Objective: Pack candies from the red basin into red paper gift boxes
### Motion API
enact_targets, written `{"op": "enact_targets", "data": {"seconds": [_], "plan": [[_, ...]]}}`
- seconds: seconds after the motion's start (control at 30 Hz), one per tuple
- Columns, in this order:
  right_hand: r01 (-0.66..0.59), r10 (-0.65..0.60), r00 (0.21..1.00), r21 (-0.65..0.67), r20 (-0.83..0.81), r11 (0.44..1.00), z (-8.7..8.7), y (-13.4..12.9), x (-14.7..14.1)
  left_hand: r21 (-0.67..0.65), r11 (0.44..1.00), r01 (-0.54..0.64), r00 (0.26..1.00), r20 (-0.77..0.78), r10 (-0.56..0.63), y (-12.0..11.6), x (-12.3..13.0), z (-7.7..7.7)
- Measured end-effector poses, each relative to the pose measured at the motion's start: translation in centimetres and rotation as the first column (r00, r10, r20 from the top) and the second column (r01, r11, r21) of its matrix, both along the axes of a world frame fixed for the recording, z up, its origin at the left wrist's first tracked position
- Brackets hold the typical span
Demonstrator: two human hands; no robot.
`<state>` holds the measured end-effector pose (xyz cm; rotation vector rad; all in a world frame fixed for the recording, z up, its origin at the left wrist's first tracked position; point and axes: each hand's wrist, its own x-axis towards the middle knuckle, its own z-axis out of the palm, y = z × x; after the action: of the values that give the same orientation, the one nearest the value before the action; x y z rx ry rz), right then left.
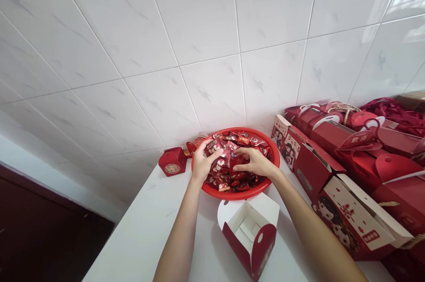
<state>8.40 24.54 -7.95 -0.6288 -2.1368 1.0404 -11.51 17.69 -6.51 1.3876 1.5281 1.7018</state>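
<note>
Against white tiles (212,87), I judge this step gathering: left hand (202,161) grasping sweets (219,165) over the basket (234,195), right hand (256,163) unclear, next needing careful pinching.

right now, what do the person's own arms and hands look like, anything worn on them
The left hand and right hand are ungloved. Both slim forearms are bare as far as they show: no sleeve, watch or bracelet visible.
</note>
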Motion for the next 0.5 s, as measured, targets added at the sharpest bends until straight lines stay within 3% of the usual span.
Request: {"op": "enact_targets", "data": {"seconds": [0.1,0.5], "plan": [[0.009,-0.009,0.999,0.006,0.04,1.0,-0.05,0.08,-0.09,-0.018,0.997,0.071,0.994,0.082,-0.07,0.1,-0.17,-0.37],[-0.09,0.09,0.996,-0.005,0.015,0.996,0.75,-0.42,0.09,-0.033,0.954,0.299,0.953,-0.036,-0.3,-0.36,-0.22,-0.37]]}}
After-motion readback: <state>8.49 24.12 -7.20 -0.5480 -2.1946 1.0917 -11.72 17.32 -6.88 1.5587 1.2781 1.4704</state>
